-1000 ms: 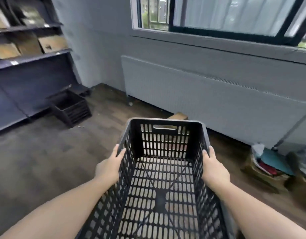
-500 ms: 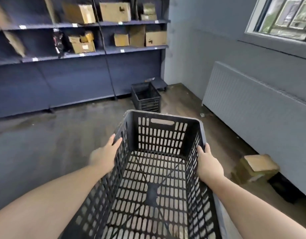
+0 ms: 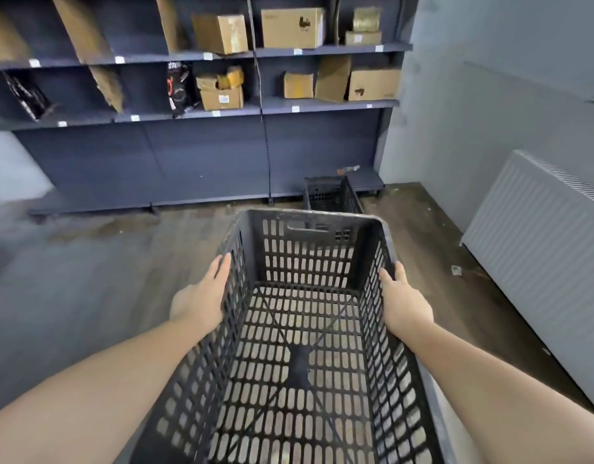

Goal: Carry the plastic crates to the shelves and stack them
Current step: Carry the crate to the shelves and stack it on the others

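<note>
I hold an empty black slotted plastic crate (image 3: 309, 222) out in front of me, above the floor. My left hand (image 3: 202, 296) presses flat against its left wall, and my right hand (image 3: 403, 303) grips its right rim. A second black crate (image 3: 332, 192) stands on the floor straight ahead, at the foot of the dark blue shelves (image 3: 222, 112). The carried crate's far rim hides the near part of that second crate.
Cardboard boxes (image 3: 292, 28) fill the upper shelf levels. A white radiator (image 3: 540, 236) runs along the grey wall on the right. Worn wooden floor (image 3: 104, 279) stretches between me and the shelves, with a small scrap (image 3: 456, 270) lying near the radiator.
My view has swung left from the window wall to face the shelves. The floor crate now lies straight ahead and closer. Both hands keep the same hold on the crate.
</note>
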